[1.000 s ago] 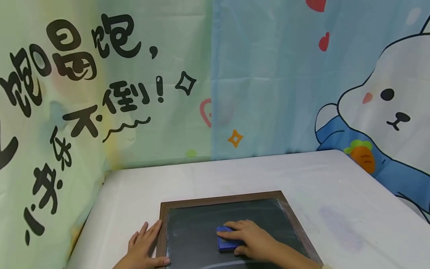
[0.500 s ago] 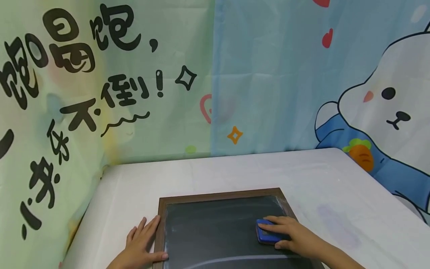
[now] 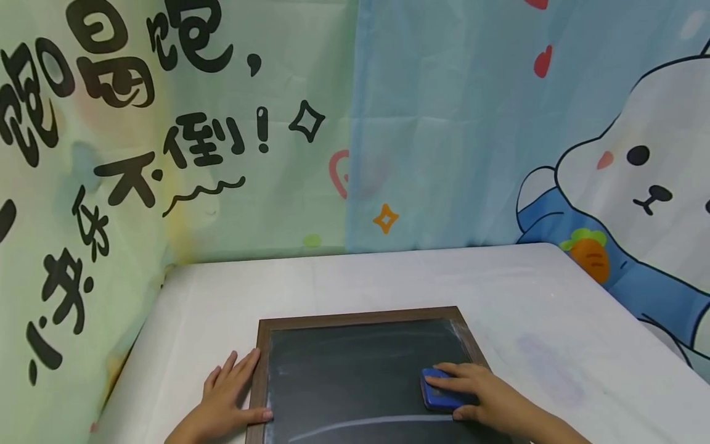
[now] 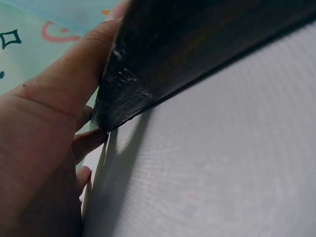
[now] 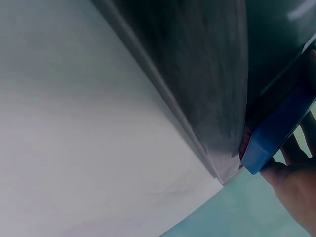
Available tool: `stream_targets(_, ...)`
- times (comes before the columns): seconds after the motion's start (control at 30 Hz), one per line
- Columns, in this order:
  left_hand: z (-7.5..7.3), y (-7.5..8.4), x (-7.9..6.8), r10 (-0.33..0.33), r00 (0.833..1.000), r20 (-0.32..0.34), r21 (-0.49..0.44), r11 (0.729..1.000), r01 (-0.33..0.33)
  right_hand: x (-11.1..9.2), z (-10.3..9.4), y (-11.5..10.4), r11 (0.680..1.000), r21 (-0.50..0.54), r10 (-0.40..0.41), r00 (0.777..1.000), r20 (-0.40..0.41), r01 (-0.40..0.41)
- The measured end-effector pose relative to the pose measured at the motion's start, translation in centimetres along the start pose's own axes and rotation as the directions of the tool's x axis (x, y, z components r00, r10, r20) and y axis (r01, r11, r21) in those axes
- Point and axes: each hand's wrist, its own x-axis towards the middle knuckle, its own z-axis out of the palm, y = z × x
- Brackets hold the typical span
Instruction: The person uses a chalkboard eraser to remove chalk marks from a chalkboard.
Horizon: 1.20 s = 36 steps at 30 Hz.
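Observation:
A chalkboard [image 3: 355,376] with a brown wooden frame [image 3: 360,317] lies flat on the white table. My right hand [image 3: 471,394] grips a blue eraser [image 3: 438,391] and presses it on the dark slate near the right frame edge. The right wrist view shows the eraser [image 5: 276,133] beside the frame [image 5: 197,74]. My left hand [image 3: 230,388] lies flat on the table along the board's left side, its thumb resting on the frame. In the left wrist view, that hand [image 4: 44,128] touches the frame [image 4: 197,54]. A white chalk line [image 3: 366,424] curves across the board's lower part.
The white table [image 3: 388,277] stretches behind and to the right of the board. Printed cloth hangs around it: a green one with black characters [image 3: 166,123] at the left and back, a blue one with a cartoon rabbit [image 3: 627,160] at the right.
My right hand slid the eraser from the board's middle to its right side, then held nearly still. The left hand stayed on the frame.

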Motion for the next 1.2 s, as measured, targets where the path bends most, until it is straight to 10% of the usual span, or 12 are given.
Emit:
stream_targets(0.37,-0.4,0.0,0.0,0.014,1.0,-0.011,0.019,1.0,-0.014,-1.9,1.2,-0.5,0.997,0.08,0.015,0.996,0.09,-0.022)
stream_targets(0.67,-0.4,-0.1,0.1,0.019,1.0,-0.019,0.014,1.0,-0.018,-1.6,1.7,-0.1,0.994,0.087,-0.058,0.998,-0.009,0.059)
stream_targets(1.2,-0.4,-0.2,0.1,0.015,1.0,-0.008,0.029,0.999,-0.014,3.0,2.5,-5.7,0.965,0.255,-0.055,0.998,0.006,0.051)
